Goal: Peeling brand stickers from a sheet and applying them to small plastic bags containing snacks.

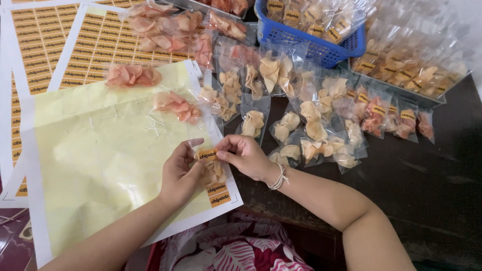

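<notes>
My left hand [179, 173] holds a small clear packet of pale chips [213, 171] from below, fingers curled under it, while my right hand [244, 154] pinches narrow on the orange label [207, 155] at the packet's top edge, thumb and forefinger closed on its right end. The packet sits between my two hands, over the lower right corner of the yellow backing sheet [100, 165].

That sheet looks nearly stripped: only two orange labels [219, 194] remain, at five o'clock from my left hand, touching the sheet's edge (the rest is bare backing). At eleven o'clock lie full label sheets [47, 35], untouched as far as I can judge.

At one o'clock, a spread of unlabelled packets [281, 100] of pale and pink chips covers the dark table [432, 175], and a few pink packets [175, 106] rest on the backing sheet at twelve. Farther out at one and two o'clock, a blue basket [321, 47] and a metal tray [406, 75] hold packets that already bear orange labels.

So I'd judge the work well under way, with many loose packets left.
</notes>
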